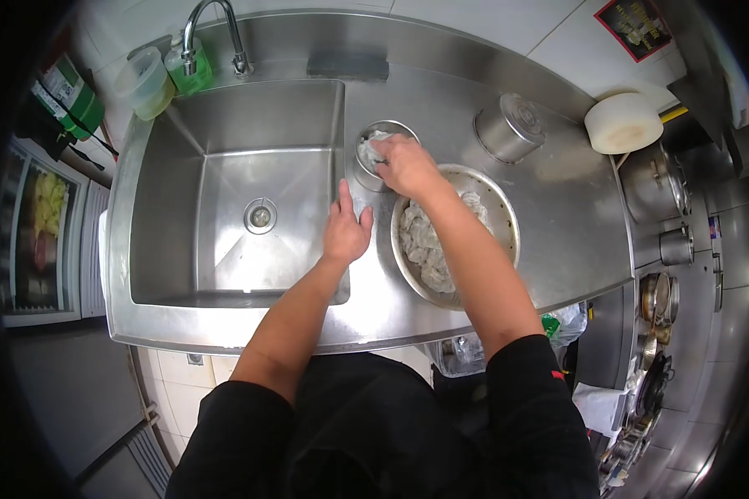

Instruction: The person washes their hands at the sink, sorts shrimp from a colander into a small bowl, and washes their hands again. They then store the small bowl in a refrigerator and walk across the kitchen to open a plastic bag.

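Observation:
A small round metal container (371,178) stands on the steel counter, with pale, wet-looking pieces (373,143) inside. My right hand (408,168) reaches over its rim, fingers bent down onto the pieces; whether they grip any is hidden. Just right of the sink edge, my left hand (347,231) hovers with its fingers apart and nothing in it. A wide metal colander (512,212) holds a heap of similar translucent greyish pieces (424,249) and lies partly under my right forearm.
The sink (225,191) with its faucet (240,62) is at the left. A lidded metal pot (508,129) stands behind the colander. A plastic container (146,87) and a green soap bottle (193,73) are at the back left. A round white block (624,123) is at the right.

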### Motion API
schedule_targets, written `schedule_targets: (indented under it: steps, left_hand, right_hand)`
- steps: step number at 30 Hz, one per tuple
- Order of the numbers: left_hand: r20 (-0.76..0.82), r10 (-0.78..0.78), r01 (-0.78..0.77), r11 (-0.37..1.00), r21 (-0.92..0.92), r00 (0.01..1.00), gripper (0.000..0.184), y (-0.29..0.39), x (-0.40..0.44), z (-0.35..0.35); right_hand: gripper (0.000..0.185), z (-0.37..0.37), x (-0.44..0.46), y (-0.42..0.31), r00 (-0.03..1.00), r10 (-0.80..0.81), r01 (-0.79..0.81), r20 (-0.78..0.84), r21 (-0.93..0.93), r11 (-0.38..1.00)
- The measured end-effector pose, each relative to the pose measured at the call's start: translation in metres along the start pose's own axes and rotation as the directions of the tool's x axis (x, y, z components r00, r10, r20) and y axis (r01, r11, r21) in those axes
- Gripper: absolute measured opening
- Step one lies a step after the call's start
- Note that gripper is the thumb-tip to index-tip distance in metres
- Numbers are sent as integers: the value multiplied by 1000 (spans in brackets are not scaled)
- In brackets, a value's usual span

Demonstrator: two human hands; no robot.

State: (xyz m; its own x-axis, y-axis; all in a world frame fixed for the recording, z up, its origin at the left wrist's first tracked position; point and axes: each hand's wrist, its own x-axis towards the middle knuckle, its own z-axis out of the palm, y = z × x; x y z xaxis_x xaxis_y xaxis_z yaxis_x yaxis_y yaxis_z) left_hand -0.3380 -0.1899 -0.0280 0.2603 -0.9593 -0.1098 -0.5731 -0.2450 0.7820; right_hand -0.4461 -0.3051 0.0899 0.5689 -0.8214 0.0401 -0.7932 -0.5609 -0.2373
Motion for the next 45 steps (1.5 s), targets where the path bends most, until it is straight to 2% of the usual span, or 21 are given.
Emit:
schedule_targets:
  steps: [1, 4, 7, 9, 12, 15, 18, 19, 20, 22, 23, 26, 29, 32, 35, 38, 40, 42, 44, 45]
  left_hand:
    - [-5, 11, -11, 1000, -12, 1000, 78, 0, 0, -1]
    - [44, -32, 33, 999, -7, 999, 78, 2, 0, -3]
    - [45, -28, 29, 999, -23, 999, 78, 2, 0, -4]
    - [35, -33, 33, 999, 1, 999, 78, 4, 1, -4]
    - [44, -45, 45, 999, 3, 998, 78, 7, 0, -5]
    - [41, -38, 37, 999, 19, 998, 78, 9, 0, -5]
    - [44, -32, 30, 999, 43, 999, 78, 9, -2, -5]
    - [53, -42, 39, 998, 55, 998, 78, 9, -1, -6]
    - [61, -55, 51, 996, 67, 997, 78, 9, -1, -6]
    - [48, -43, 39, 996, 84, 998, 78, 7, -2, -5]
    - [41, -37, 33, 995, 90, 998, 78, 6, -1, -4]
    - [61, -57, 52, 995, 84, 997, 78, 8, -2, -5]
    - [28, -23, 21, 997, 78, 999, 78, 3, 0, 0]
    - [31, -25, 22, 996, 88, 999, 78, 5, -1, -1]
    - [35, -39, 35, 994, 103, 999, 77, 7, -1, -2]
    - [36, -33, 29, 994, 106, 999, 77, 6, -1, -2]
    - [25, -22, 19, 995, 101, 999, 77, 6, -1, -2]
    - [14, -6, 5, 995, 100, 1000, 78, 6, -2, -2]
    - [0, 10, -10, 994, 104, 1000, 78, 3, -2, -1]
    - [3, 9, -10, 995, 102, 1000, 78, 2, -3, -1]
  right_hand:
    - [37, 2, 3, 2, 999, -21, 20, 42, 37, 999]
    - [40, -18, 0, 1, 997, 22, -12, -68, 142, 990]
    - [45, -57, -31, -2, 919, 338, -356, 202, 55, 933]
    - [51, -50, -60, 13, 845, 321, -329, 428, -59, 943]
    - [54, 13, -103, 19, 940, 327, -317, 100, -104, 943]
    - [49, 17, -113, 9, 932, 360, -357, 43, -69, 931]
    - [46, 31, -102, 39, 920, 369, -357, 134, -105, 928]
    - [44, 26, -98, 50, 918, 370, -369, 145, -39, 929]
    - [42, 19, -98, 62, 890, 411, -441, 196, 143, 886]
    - [39, -6, -103, 79, 833, 454, -553, 315, 469, 689]
    - [37, -17, -113, 81, 812, 512, -578, 279, 498, 646]
    - [36, -24, -147, 89, 791, 606, -505, 78, 643, 576]
    - [37, -42, -172, 92, 892, 379, -440, 246, 660, 609]
    - [34, -47, -187, 89, 899, 334, -436, 282, 524, 732]
    - [33, -42, -186, 91, 929, 326, -360, 176, 220, 907]
    - [35, -22, -168, 75, 966, 239, -249, 95, 123, 961]
    - [38, 5, -157, 56, 984, 151, -146, -89, 66, 987]
    - [38, 22, -144, 42, 982, 157, -154, -104, 34, 987]
    - [38, 23, -128, 37, 964, 264, -265, 47, 30, 964]
    - [37, 24, -122, 44, 951, 297, -304, 84, 91, 948]
